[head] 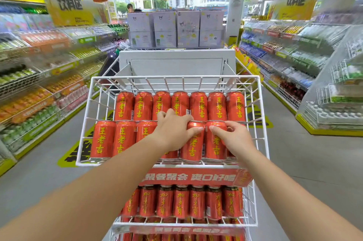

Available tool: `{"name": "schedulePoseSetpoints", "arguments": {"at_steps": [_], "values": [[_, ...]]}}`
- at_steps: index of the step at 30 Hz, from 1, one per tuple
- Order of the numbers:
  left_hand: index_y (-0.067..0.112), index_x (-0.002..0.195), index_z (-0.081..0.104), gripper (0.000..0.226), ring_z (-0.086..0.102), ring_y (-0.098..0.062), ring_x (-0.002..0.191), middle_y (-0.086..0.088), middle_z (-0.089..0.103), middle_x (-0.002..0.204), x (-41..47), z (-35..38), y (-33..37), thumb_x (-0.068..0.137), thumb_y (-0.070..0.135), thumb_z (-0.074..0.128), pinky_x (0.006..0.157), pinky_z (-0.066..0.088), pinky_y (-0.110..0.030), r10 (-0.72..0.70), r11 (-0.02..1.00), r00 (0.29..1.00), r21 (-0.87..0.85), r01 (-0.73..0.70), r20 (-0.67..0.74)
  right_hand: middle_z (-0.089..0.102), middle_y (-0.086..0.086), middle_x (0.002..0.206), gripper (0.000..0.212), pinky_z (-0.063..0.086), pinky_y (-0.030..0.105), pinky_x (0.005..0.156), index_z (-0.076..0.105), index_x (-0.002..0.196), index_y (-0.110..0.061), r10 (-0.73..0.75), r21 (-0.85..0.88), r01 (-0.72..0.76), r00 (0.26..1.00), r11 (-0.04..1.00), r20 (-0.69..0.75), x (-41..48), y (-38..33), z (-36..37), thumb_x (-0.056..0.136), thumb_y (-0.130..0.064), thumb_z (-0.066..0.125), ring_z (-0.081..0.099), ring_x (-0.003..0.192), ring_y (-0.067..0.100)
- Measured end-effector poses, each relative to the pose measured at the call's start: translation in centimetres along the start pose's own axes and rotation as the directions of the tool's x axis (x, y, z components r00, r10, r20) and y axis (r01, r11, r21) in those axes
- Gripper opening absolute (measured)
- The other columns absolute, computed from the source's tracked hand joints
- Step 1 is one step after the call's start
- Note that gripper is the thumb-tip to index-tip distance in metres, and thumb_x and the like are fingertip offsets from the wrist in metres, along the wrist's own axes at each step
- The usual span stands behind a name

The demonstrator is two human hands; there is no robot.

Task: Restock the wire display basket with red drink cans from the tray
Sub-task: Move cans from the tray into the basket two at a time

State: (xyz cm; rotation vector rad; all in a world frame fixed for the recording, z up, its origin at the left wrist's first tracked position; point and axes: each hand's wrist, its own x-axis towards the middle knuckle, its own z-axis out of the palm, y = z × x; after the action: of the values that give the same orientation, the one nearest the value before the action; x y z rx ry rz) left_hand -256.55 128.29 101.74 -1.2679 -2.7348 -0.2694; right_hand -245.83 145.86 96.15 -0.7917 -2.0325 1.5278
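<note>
Cans: the red drink cans [103, 139] stood upright in two rows in the wire display basket [176, 77], one far row and one near row, packed side by side and touching.
Handling: you were dealing with full metal cans, so judge them stiff-walled and fairly heavy for their size. They are smooth and a little slippery, and likely to dent if knocked against the wire.
Where to take hold: with neighbours pressed close, the sides were closed off, so the top rim was the place for a grip.
Left hand: your left hand [172, 130] lay palm-down over the near row with its fingers spread. The fingertips rested on the rim of the centre can [193, 142] — a loose, open grip, closed round nothing that showed.
Right hand: your right hand [234, 136] had its fingers curled onto the top of the neighbour can [216, 142], just right of the centre can. It pinched that can at the rim, a narrow grip.
Tray: not in view — you could not tell where it stood.
Below: a lower basket [252, 201] held more red cans behind a red banner [188, 176].
</note>
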Motion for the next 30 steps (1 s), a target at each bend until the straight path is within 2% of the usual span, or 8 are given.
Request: {"name": "schedulePoseSetpoints", "arguments": {"at_steps": [5, 9, 12, 16, 18, 21, 25, 30], "values": [[0.030, 0.129, 0.060, 0.065, 0.041, -0.030, 0.125, -0.003, 0.068, 0.114, 0.4, 0.6, 0.1, 0.095, 0.075, 0.028, 0.112, 0.019, -0.056, 0.026, 0.995, 1.000, 0.101, -0.027, 0.014, 0.075, -0.006, 0.111, 0.082, 0.062, 0.043, 0.085, 0.070, 0.122, -0.024, -0.013, -0.072, 0.013, 1.000, 0.997, 0.000, 0.0, -0.1, 0.0, 0.057, -0.074, 0.077, 0.073, 0.097, 0.015], [0.026, 0.110, 0.067, 0.068, 0.044, -0.029, 0.122, -0.001, 0.067, 0.112, 0.8, 0.3, -0.3, 0.094, 0.076, 0.025, 0.109, 0.021, -0.055, 0.056, 0.968, 0.998, 0.246, -0.045, -0.036, 0.073, -0.006, 0.114, 0.085, 0.061, 0.041, 0.088, 0.070, 0.123, -0.024, -0.043, -0.159, 0.041, 0.999, 0.986, -0.009, -0.1, -0.3, 0.5, 0.059, -0.080, 0.072, 0.070, 0.100, 0.014], [0.024, 0.114, 0.069, 0.070, 0.043, -0.029, 0.124, -0.002, 0.063, 0.121, 1.3, 0.3, -0.5, 0.094, 0.075, 0.024, 0.108, 0.022, -0.056, 0.021, 0.966, 1.000, 0.258, -0.017, -0.010, 0.069, -0.002, 0.119, 0.091, 0.059, 0.041, 0.091, 0.068, 0.128, -0.022, -0.088, -0.227, 0.083, 0.996, 0.970, -0.012, -0.5, -0.3, 1.0, 0.061, -0.085, 0.065, 0.068, 0.106, 0.018], [0.022, 0.114, 0.064, 0.066, 0.047, -0.029, 0.120, -0.003, 0.063, 0.120, 1.5, 0.8, -0.6, 0.096, 0.073, 0.026, 0.108, 0.025, -0.056, 0.032, 0.973, 0.999, 0.230, -0.033, 0.011, 0.060, 0.002, 0.128, 0.076, 0.048, 0.031, 0.088, 0.062, 0.136, -0.018, -0.144, -0.285, 0.130, 0.989, 0.950, -0.030, -0.8, -0.2, 1.2, 0.081, -0.070, 0.066, 0.060, 0.114, 0.020], [0.023, 0.121, 0.063, 0.067, 0.048, -0.028, 0.120, -0.002, 0.063, 0.123, 1.5, 1.1, -0.8, 0.096, 0.073, 0.026, 0.108, 0.026, -0.054, 0.029, 0.979, 1.000, 0.204, -0.029, 0.006, 0.057, 0.003, 0.131, 0.071, 0.042, 0.028, 0.085, 0.060, 0.137, -0.018, -0.146, -0.321, 0.132, 0.989, 0.938, -0.021, -0.9, -0.4, 1.2, 0.086, -0.066, 0.064, 0.055, 0.108, 0.016], [0.024, 0.132, 0.057, 0.070, 0.047, -0.028, 0.125, -0.002, 0.060, 0.131, 1.2, 1.2, -1.0, 0.095, 0.074, 0.025, 0.110, 0.026, -0.054, 0.033, 0.982, 0.999, 0.189, -0.032, -0.002, 0.058, 0.002, 0.130, 0.070, 0.046, 0.030, 0.083, 0.060, 0.134, -0.020, -0.142, -0.383, 0.138, 0.990, 0.913, 0.017, -1.1, -0.8, 0.9, 0.085, -0.070, 0.060, 0.057, 0.107, 0.017], [0.022, 0.153, 0.034, 0.085, 0.040, -0.032, 0.138, -0.007, 0.045, 0.151, -0.2, 1.2, -1.4, 0.090, 0.078, 0.028, 0.115, 0.027, -0.054, 0.127, 0.937, 0.992, 0.328, -0.119, -0.005, 0.048, 0.005, 0.141, 0.084, 0.046, 0.044, 0.105, 0.041, 0.149, -0.019, -0.180, -0.565, 0.167, 0.983, 0.808, 0.033, -2.0, -1.2, 0.4, 0.086, -0.073, 0.054, 0.048, 0.133, 0.026], [0.024, 0.162, 0.009, 0.101, 0.017, -0.035, 0.154, -0.013, 0.015, 0.169, -3.0, 0.8, -2.3, 0.082, 0.082, 0.034, 0.122, 0.018, -0.057, 0.161, 0.928, 0.987, 0.338, -0.155, 0.010, 0.031, 0.009, 0.160, 0.095, 0.029, 0.047, 0.120, 0.021, 0.159, -0.016, -0.298, -0.801, 0.263, 0.948, 0.538, 0.111, -3.7, -1.0, -0.2, 0.088, -0.074, 0.045, 0.030, 0.148, 0.030]]}}
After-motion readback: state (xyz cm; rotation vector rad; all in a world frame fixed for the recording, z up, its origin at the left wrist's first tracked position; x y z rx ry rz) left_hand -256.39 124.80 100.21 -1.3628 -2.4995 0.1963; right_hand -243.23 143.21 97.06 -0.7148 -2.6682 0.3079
